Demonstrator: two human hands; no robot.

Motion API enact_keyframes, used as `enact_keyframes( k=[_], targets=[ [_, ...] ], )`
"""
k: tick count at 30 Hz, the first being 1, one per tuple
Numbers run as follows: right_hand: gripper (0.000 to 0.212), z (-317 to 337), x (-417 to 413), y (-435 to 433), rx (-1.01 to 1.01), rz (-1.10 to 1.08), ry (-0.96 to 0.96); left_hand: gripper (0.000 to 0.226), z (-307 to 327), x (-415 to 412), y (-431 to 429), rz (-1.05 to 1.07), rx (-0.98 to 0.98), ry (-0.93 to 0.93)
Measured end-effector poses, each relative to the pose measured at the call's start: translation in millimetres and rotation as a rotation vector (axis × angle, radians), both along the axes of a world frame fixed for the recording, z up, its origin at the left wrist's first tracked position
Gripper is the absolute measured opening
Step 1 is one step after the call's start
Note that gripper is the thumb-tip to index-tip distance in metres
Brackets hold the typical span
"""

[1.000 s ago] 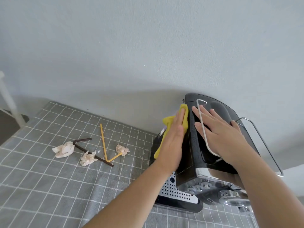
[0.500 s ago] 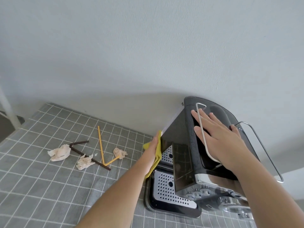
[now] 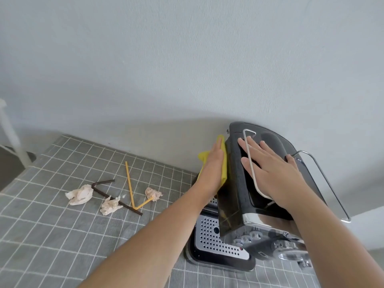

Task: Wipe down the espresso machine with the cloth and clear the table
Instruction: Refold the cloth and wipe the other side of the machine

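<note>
Two bare forearms reach in from the bottom of the frame toward a black and chrome espresso machine at the lower right, which stands on a table covered in grey checked fabric. Nearest the viewer, the machine's perforated metal drip tray juts out at its base. The right hand lies flat on the machine's top, fingers spread and partly under a thin wire rail, just as it lay a second ago; it appears to be steadying the machine. The left hand, fingers straight and together, presses a yellow cloth flat against the upper part of the machine's left side panel. Half a second ago this hand and the cloth were low down by the tray, and before that high up as now, so the wiping looks to be running up and down this one side. Further off, at middle left, the litter has not been touched: three crumpled tissues, a bent brown straw and a bent yellow straw lie close together. Clearing the table seems not yet begun. Beyond everything, a plain pale wall fills the upper frame.
</note>
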State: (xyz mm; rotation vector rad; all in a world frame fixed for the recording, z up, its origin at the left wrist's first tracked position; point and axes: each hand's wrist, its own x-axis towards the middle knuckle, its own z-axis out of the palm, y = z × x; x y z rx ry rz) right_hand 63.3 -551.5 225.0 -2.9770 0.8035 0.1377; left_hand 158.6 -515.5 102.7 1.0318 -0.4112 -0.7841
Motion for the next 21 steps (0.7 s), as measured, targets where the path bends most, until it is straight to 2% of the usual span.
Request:
enact_keyframes(
  k=[4, 5, 7, 8, 10, 13, 16, 18, 19, 21],
  targets=[
    [0.045, 1, 0, 2, 0.016, 0.002, -0.016, 0.048, 25, 2, -10, 0.057, 0.079, -0.258],
    [0.045, 1, 0, 2, 0.021, 0.004, -0.018, 0.048, 22, -1, -13, 0.085, 0.109, -0.280],
    [0.045, 2, 0, 1, 0.025, 0.004, -0.018, 0.048, 26, -17, -2, 0.118, 0.164, -0.167],
    [0.045, 2, -1, 1, 0.025, 0.003, -0.019, 0.048, 23, -34, 12, 0.139, 0.159, -0.140],
    [0.046, 1, -2, -1, 0.030, 0.006, -0.029, 0.050, 19, -85, 53, 0.152, 0.060, -0.316],
    [0.046, 2, -3, 0, 0.037, 0.013, -0.034, 0.049, 13, -136, 101, 0.164, -0.026, -0.416],
    [0.046, 1, -3, 0, 0.050, 0.008, -0.047, 0.047, 12, -108, 76, 0.163, 0.076, -0.406],
    [0.045, 0, -3, 0, 0.060, 0.006, -0.060, 0.057, 19, -66, 45, 0.092, 0.157, -0.354],
    [0.045, 0, -3, 0, 0.065, 0.006, -0.067, 0.066, 21, -47, 31, 0.070, 0.140, -0.303],
    [0.045, 0, -4, 0, 0.069, 0.010, -0.080, 0.070, 23, -16, 12, 0.014, 0.085, -0.215]
  ],
)
